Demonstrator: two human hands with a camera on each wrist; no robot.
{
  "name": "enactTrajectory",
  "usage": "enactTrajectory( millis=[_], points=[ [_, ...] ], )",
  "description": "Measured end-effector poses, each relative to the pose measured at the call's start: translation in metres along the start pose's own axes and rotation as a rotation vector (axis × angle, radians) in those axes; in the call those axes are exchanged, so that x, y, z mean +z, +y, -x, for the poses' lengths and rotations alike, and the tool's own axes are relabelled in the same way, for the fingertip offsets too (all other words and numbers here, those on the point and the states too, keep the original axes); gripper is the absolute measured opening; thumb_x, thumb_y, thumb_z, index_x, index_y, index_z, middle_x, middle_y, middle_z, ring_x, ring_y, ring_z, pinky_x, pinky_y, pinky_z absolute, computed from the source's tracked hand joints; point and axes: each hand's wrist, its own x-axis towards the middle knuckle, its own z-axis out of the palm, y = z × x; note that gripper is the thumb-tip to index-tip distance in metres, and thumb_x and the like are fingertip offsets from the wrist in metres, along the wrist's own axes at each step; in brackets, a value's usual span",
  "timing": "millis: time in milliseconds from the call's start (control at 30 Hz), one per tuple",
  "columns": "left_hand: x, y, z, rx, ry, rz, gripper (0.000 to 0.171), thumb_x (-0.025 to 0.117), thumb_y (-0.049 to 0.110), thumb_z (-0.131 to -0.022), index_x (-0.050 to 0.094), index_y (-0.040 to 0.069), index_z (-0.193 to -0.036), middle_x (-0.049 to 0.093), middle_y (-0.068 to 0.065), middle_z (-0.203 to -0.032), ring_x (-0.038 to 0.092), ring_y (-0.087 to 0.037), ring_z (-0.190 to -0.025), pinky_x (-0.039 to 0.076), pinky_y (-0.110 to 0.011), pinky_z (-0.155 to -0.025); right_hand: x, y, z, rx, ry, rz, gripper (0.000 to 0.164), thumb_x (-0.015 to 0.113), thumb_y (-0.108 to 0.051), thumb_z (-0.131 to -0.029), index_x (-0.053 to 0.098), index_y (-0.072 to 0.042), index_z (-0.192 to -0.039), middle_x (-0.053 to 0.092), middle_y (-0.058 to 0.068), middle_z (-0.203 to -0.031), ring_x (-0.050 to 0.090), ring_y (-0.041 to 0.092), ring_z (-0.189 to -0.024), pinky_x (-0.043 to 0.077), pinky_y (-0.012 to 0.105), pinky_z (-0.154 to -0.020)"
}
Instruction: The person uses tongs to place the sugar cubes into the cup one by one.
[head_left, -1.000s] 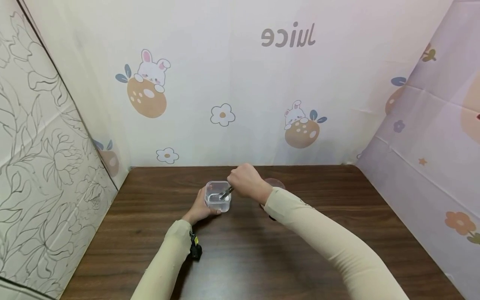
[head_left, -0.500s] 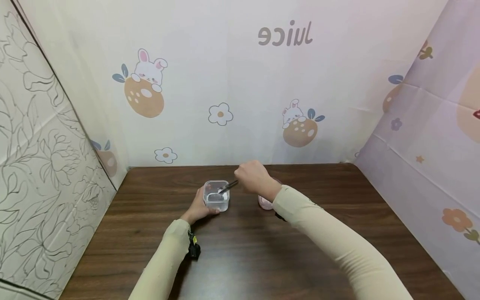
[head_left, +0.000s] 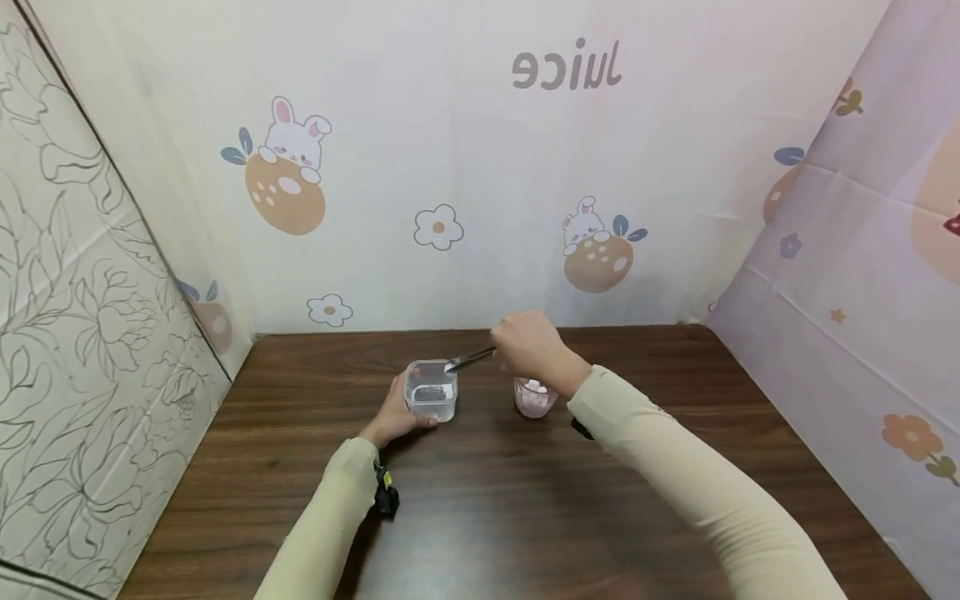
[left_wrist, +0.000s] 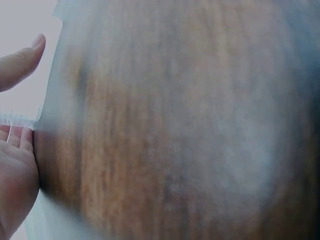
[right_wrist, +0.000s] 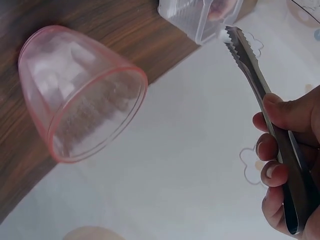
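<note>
My left hand grips a clear square plastic container from its left side, thumb along the front. In the left wrist view only its thumb and part of the palm show, at the left edge. My right hand holds metal tongs with serrated tips. A small white piece sits at the tips, beside the container's right rim in the head view. Under the right hand stands a pink see-through cup with white pieces inside; the hand partly covers it in the head view.
The dark wooden table runs back to a printed cloth wall. More cloth panels flank it left and right. A black wrist camera is strapped to the left wrist.
My right hand has moved right and slightly up, drawing the tongs from inside the container to its right rim. More of the pink cup shows now. The left hand keeps its grip.
</note>
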Motion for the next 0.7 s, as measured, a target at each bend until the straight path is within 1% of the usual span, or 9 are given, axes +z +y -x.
enactTrajectory(
  millis=[67,133,267,367,500,600,700],
  points=[
    [0.0,0.0,0.0,-0.001,-0.001,0.005,0.105,0.085,-0.009,-0.054,0.029,-0.002,-0.142,0.032,-0.023,-0.14,0.034,-0.038,-0.127,0.023,-0.049,-0.108,-0.002,0.003,0.003,0.008,-0.002,-0.006,0.047,0.071,-0.014,-0.071,0.03,-0.02,-0.049,0.03,-0.005,-0.051,0.025,0.012,-0.048,0.03,0.031,-0.037],
    [0.0,0.0,0.001,0.001,-0.001,0.006,0.105,0.085,-0.009,-0.054,0.029,-0.002,-0.142,0.032,-0.023,-0.139,0.034,-0.038,-0.127,0.023,-0.048,-0.108,-0.005,0.006,0.007,0.017,-0.006,-0.01,0.045,0.073,-0.015,-0.072,0.034,-0.02,-0.049,0.033,-0.005,-0.051,0.028,0.011,-0.048,0.033,0.031,-0.038],
    [0.0,0.0,0.001,0.006,0.0,0.006,0.105,0.085,-0.009,-0.054,0.03,-0.002,-0.142,0.033,-0.023,-0.139,0.035,-0.038,-0.127,0.023,-0.047,-0.108,-0.008,0.013,0.014,0.043,-0.023,-0.011,0.03,0.076,-0.021,-0.073,0.054,-0.017,-0.053,0.045,-0.003,-0.053,0.038,0.012,-0.047,0.04,0.035,-0.04],
    [0.0,0.0,0.0,0.01,-0.005,-0.003,0.104,0.085,-0.008,-0.055,0.03,-0.002,-0.142,0.033,-0.023,-0.139,0.034,-0.038,-0.128,0.023,-0.048,-0.108,-0.01,0.018,0.02,0.059,-0.022,-0.006,0.021,0.078,-0.024,-0.072,0.064,-0.016,-0.059,0.048,-0.003,-0.054,0.041,0.013,-0.047,0.041,0.036,-0.04],
    [0.0,0.0,-0.001,0.013,-0.007,-0.009,0.104,0.086,-0.008,-0.055,0.03,-0.001,-0.143,0.033,-0.023,-0.139,0.034,-0.038,-0.127,0.023,-0.049,-0.108,-0.011,0.027,0.028,0.072,0.007,-0.007,0.025,0.078,-0.021,-0.07,0.059,-0.017,-0.054,0.044,-0.003,-0.051,0.036,0.014,-0.045,0.038,0.035,-0.038],
    [0.0,0.0,0.0,0.009,-0.007,-0.008,0.104,0.086,-0.007,-0.056,0.03,-0.001,-0.143,0.033,-0.023,-0.139,0.035,-0.039,-0.126,0.024,-0.05,-0.108,-0.01,0.033,0.034,0.089,0.002,-0.017,0.03,0.077,-0.018,-0.069,0.053,-0.018,-0.05,0.04,-0.003,-0.049,0.033,0.014,-0.046,0.036,0.035,-0.037],
    [0.0,-0.001,0.0,0.008,-0.005,-0.01,0.105,0.086,-0.007,-0.055,0.029,-0.002,-0.143,0.033,-0.024,-0.139,0.035,-0.039,-0.126,0.023,-0.05,-0.108,-0.011,0.037,0.041,0.111,-0.014,-0.026,0.027,0.076,-0.017,-0.07,0.056,-0.018,-0.051,0.04,-0.004,-0.049,0.035,0.014,-0.045,0.037,0.036,-0.036]
  ],
)
